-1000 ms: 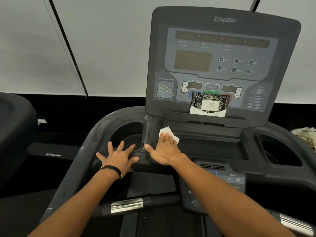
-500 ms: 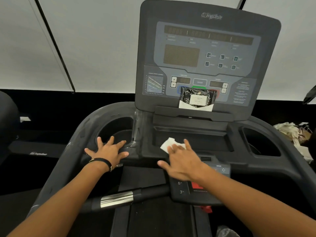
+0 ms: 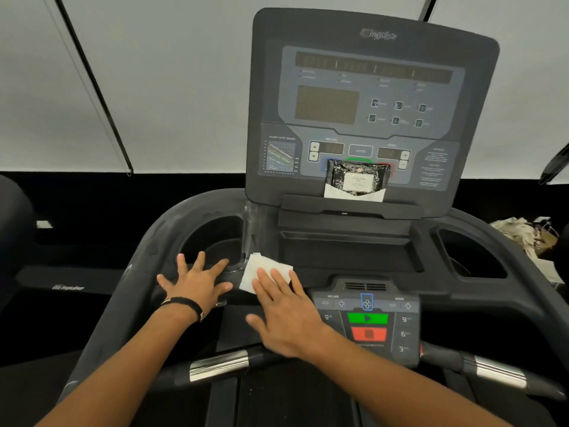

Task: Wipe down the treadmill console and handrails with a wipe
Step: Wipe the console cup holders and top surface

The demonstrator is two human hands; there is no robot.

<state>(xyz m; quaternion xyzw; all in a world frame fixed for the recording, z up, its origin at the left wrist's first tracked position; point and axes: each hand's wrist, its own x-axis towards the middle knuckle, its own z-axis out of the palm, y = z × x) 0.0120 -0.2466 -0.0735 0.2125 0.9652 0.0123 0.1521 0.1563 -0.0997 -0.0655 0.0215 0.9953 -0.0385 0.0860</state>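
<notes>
The dark treadmill console [image 3: 374, 97] rises ahead, with a lower control panel [image 3: 368, 318] carrying green and red buttons. A white wipe [image 3: 258, 269] lies on the console's front ledge, left of the control panel. My right hand [image 3: 284, 312] presses flat on the wipe with straight fingers. My left hand [image 3: 197, 280], with a black wristband, rests spread on the ledge beside the left cup holder [image 3: 215, 238]. Chrome-banded handrails [image 3: 220, 366] [image 3: 492, 372] run across below.
A black wipe packet [image 3: 357, 180] leans on the console shelf. A shallow tray [image 3: 348, 251] sits mid-console, a second cup holder [image 3: 471, 257] at right. Crumpled pale cloth [image 3: 520, 232] lies at far right. Another machine [image 3: 15, 229] stands left.
My right hand slid the wipe from the ledge's upper left into the tray area, then back left and nearer. My left hand stayed by the cup holder.
</notes>
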